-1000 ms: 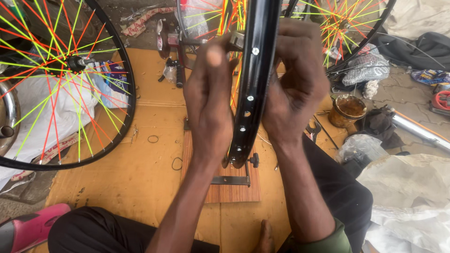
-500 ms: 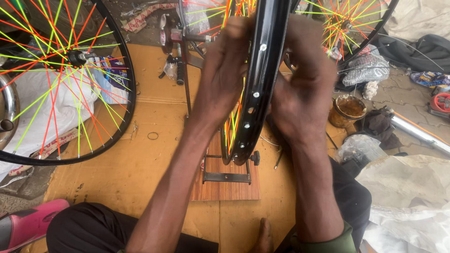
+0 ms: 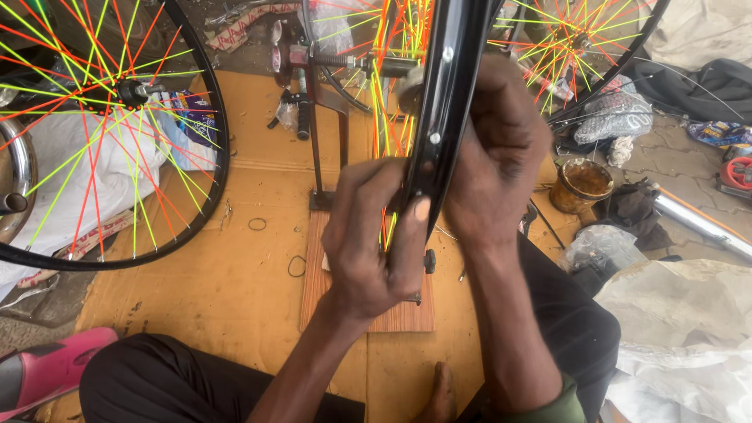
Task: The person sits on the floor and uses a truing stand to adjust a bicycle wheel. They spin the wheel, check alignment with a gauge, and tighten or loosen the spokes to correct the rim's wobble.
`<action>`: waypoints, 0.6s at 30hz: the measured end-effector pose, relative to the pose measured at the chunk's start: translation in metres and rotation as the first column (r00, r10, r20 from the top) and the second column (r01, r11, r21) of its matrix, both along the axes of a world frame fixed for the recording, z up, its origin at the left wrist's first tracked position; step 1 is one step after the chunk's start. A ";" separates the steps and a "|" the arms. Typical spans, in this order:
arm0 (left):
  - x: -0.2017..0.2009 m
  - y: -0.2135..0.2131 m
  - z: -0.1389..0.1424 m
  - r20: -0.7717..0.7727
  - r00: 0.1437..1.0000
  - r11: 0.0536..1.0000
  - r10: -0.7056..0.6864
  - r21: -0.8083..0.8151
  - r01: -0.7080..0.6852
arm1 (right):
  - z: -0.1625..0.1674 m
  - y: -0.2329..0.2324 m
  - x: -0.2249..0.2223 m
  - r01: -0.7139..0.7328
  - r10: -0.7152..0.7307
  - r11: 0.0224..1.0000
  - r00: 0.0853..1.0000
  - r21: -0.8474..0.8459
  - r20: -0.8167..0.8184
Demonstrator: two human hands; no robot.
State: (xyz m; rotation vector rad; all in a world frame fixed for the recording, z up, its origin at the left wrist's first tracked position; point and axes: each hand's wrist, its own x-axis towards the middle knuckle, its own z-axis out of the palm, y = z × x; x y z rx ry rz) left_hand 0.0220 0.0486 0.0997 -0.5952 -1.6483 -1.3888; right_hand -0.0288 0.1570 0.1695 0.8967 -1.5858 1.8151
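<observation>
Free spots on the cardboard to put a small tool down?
Bare brown cardboard sheet lies between the finished black wheel with neon spokes, the wooden stand base and the knee; only two small rubber rings there. Crowded right of the right hand: rusty tin can, bags, rags. Left hand grips the black rim.

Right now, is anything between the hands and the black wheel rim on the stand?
Nothing visible. The left hand grips the black metal wheel rim directly, thumb pressed on its face, and the right hand lies against its other side. The orange and yellow spokes sit behind the left fingers, not in between.
</observation>
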 end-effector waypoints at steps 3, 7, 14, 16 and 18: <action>-0.005 0.005 0.011 0.000 1.000 0.999 0.015 0.045 -0.015 | -0.004 0.009 -0.001 0.071 -0.071 0.997 0.997 -0.014 0.014; -0.011 0.005 0.036 0.034 0.998 0.994 0.059 0.093 -0.062 | -0.006 0.026 -0.011 -0.033 0.040 0.988 0.998 -0.150 0.046; -0.023 0.009 0.064 0.021 0.999 0.995 0.047 0.088 -0.048 | -0.027 0.015 -0.034 -0.118 0.124 0.988 0.991 -0.100 0.057; -0.023 0.009 0.067 0.019 0.997 0.995 0.069 0.068 -0.070 | -0.029 0.015 -0.047 -0.206 0.215 0.969 0.975 -0.139 0.056; -0.023 0.007 0.069 0.016 0.994 0.993 0.107 0.046 -0.108 | -0.031 0.017 -0.056 -0.234 0.249 0.961 0.964 -0.147 0.091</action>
